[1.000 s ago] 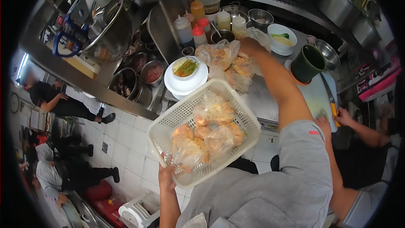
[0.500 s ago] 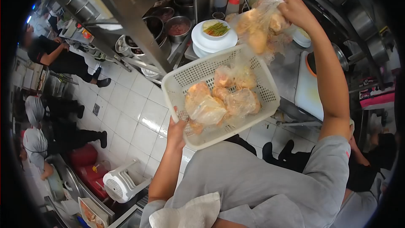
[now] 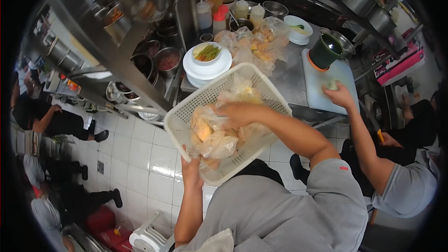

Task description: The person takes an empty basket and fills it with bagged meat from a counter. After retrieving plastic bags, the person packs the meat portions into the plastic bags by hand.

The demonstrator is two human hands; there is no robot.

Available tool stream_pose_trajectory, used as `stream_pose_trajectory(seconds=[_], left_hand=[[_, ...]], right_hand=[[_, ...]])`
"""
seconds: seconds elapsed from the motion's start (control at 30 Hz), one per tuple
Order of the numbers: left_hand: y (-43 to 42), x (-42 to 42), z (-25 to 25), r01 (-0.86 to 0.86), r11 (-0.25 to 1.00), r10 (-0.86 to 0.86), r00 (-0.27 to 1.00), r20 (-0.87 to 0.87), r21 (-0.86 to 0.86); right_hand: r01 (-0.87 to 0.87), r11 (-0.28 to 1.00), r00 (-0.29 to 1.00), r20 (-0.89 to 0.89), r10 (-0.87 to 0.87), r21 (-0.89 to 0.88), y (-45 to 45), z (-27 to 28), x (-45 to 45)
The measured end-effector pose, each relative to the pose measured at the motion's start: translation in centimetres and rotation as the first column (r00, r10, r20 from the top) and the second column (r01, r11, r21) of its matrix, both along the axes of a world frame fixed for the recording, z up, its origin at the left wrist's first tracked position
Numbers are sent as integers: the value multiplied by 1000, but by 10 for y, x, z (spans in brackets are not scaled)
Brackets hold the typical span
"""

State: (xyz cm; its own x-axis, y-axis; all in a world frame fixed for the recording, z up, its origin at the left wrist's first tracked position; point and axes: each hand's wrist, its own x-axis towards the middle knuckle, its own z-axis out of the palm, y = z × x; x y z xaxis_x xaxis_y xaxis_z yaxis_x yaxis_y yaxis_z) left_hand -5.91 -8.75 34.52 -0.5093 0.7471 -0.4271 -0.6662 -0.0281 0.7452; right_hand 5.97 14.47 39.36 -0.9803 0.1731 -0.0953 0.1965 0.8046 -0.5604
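Observation:
A white perforated plastic basket (image 3: 182,123) is held at my waist, tilted. My left hand (image 3: 191,170) is closed on its lower left rim. Inside lie several clear plastic bags of yellow-orange food (image 3: 212,135), the kind of which I cannot make out. My right hand (image 3: 235,114) reaches into the basket, its fingers closed on one of the bags, partly hidden by the plastic. More plastic bags of similar food (image 3: 259,44) rest on the steel counter beyond the basket.
Stacked white plates (image 3: 200,71) carry a bowl of green vegetables (image 3: 207,52). Squeeze bottles (image 3: 219,21) stand behind. To the right, a co-worker's hand (image 3: 340,95) holds something small over a white cutting board (image 3: 322,84), near a dark green container (image 3: 325,51). A metal post (image 3: 135,65) rises at left.
My right hand let go of the bag over the counter and moved down into the basket. Bags now lie on the counter. A co-worker's arm has come in at right.

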Motion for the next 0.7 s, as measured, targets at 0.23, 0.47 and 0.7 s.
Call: stream_pose_trajectory(seconds=[0.23, 0.47, 0.7], left_hand=[[5, -4, 0, -5, 996, 6, 1000, 15, -87], [15, -6, 3, -53, 973, 48, 998, -27, -226], [21, -5, 14, -83, 959, 88, 996, 5, -270]], right_hand=[[745, 541, 666, -390, -636, 390, 220, 11, 63], [766, 403, 539, -160, -827, 501, 331, -6, 88], [729, 536, 589, -11, -808, -426, 378, -36, 98]])
